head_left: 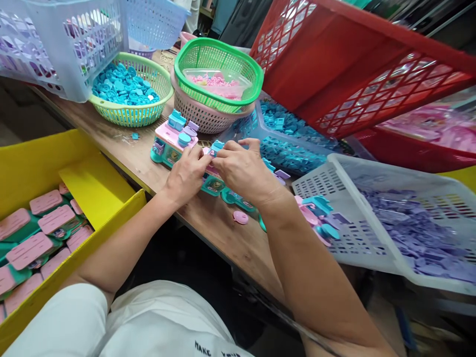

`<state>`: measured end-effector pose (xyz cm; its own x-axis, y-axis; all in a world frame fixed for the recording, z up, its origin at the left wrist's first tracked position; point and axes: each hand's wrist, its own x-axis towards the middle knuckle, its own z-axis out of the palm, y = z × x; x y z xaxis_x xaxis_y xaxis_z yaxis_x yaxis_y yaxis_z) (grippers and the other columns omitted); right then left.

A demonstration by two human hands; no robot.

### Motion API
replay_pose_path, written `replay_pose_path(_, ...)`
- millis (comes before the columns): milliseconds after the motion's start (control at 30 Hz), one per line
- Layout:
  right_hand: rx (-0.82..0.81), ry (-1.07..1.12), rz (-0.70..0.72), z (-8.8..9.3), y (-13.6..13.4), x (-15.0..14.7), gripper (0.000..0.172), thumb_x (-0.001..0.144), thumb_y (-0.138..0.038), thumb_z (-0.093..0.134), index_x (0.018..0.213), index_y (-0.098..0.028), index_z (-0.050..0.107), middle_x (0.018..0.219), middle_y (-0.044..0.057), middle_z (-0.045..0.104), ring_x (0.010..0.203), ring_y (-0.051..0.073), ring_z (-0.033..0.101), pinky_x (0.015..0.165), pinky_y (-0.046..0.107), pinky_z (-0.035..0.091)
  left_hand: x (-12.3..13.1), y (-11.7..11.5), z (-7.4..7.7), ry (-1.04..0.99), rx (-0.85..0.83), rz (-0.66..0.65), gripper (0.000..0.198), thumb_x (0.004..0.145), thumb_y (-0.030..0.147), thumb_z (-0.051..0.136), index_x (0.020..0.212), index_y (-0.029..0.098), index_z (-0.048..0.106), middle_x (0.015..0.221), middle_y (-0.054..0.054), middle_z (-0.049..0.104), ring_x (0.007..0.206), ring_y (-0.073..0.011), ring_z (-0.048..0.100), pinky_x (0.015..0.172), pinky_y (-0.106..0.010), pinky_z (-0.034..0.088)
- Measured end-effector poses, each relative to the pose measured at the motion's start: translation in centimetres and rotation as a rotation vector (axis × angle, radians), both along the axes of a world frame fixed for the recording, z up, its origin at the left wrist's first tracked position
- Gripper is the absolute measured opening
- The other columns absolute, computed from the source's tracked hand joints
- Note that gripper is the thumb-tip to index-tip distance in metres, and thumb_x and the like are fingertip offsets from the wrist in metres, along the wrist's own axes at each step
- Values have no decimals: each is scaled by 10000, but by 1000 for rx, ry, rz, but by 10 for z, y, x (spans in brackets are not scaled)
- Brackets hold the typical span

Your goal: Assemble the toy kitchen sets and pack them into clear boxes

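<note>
Pink-and-green toy (213, 185) is standing on the worktop (219, 233), in front of the person. Left hand (188, 171) is touching its top; right hand (243, 168) is bending its fingers beside a blue piece (216, 146). Cannot tell whether either is gripping: fingertips partly hidden. A second toy (169, 137) is standing just left. Pink oval (240, 217) is lying nearby. Farther back, a green basket (197, 91) is resting in a pink one.

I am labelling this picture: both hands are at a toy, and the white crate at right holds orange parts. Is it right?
Not orange: in the head view, the white crate at right holds purple parts. The left hand and right hand are at a toy.
</note>
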<state>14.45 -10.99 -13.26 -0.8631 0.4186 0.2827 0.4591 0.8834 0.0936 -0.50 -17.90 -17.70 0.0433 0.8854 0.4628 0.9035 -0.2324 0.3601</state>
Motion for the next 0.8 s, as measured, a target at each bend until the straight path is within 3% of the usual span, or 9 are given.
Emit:
replay_pose_path(133,-70,77,-50,-5,-7,-6,325,969,-93,429,739,-197,635,823,78,649,947,266,569,1039,580,317,-3,2,-1,-61,-15,-30,293,922,54,397,1042,150,646,1145,-109,599,1068,-227,587,872,-307,526)
replay_pose_path(300,-92,95,-144,2,-19,-13,288,1006,-164,423,920,-200,697,966,85,689,1095,274,566,1104,572,307,-11,2,4,-73,1,-9,329,919,66,387,1066,161,665,1179,-103,605,1135,-252,572,956,-363,504)
replay_pose_path(433,-40,276,-278,3,-43,34,241,1016,-254,484,1123,-278,698,1188,63,696,1188,262,543,1074,501,347,-1,-18,4,-74,178,-21,388,909,93,433,1220,212,631,1286,-103,579,1155,-273,537,987,-418,488)
replay_pose_path(533,-11,518,-467,-27,-74,95,246,1014,-269,481,1060,-234,721,1054,89,721,1031,257,604,939,443,425,28,-31,-7,11,216,-230,360,927,121,435,1210,213,637,1217,-107,614,1087,-265,541,933,-406,508)
replay_pose_path(633,0,620,-650,-72,-105,153,227,983,-229,502,969,-193,725,931,90,722,920,246,614,851,394,454,69,-28,-19,143,79,-423,276,946,153,453,1121,165,665,1133,-132,639,1048,-272,554,888,-401,511)
replay_pose_path(733,64,581,-849,-106,-127,189,210,952,-211,530,933,-180,737,889,94,713,883,253,580,830,392,444,104,-14,-28,266,-89,-411,254,963,208,483,1116,121,667,1141,-169,637,1055,-293,560,887,-414,502)
replay_pose_path(800,91,518,-969,-117,-136,201,209,940,-205,538,950,-191,746,928,98,709,914,260,558,874,411,429,117,-7,-30,350,-162,-376,258,968,223,478,1094,113,675,1120,-180,640,1055,-308,563,868,-411,497)
